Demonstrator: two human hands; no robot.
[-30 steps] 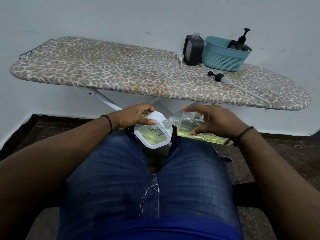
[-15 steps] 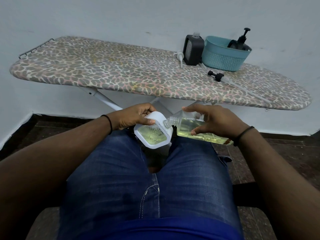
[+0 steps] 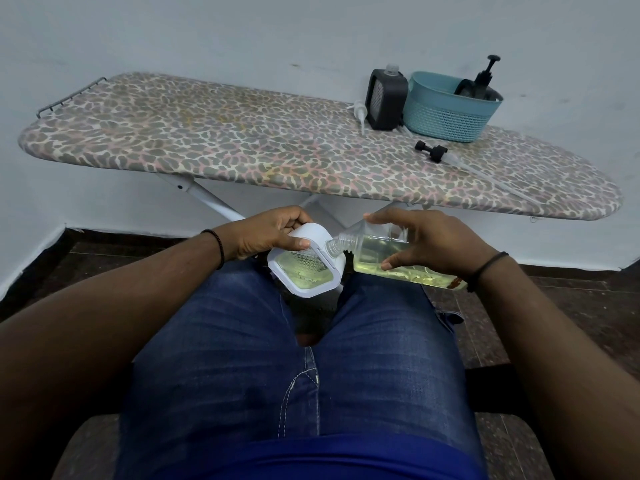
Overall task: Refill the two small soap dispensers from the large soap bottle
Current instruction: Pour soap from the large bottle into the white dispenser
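Soap bottle (image 3: 391,258), gripped in our right hand (image 3: 433,240), pours into the white dispenser (image 3: 306,271) our left hand (image 3: 273,232) holds; the black dispenser (image 3: 386,95) waits.

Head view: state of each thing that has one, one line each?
large soap bottle: uncapped, tipped, mouth at the white dispenser, partly full
white dispenser: tilted, open, yellowish soap inside
black dispenser: upright on board, pump off
loose pump: lying on board
left hand: grips white dispenser
right hand: holds large soap bottle
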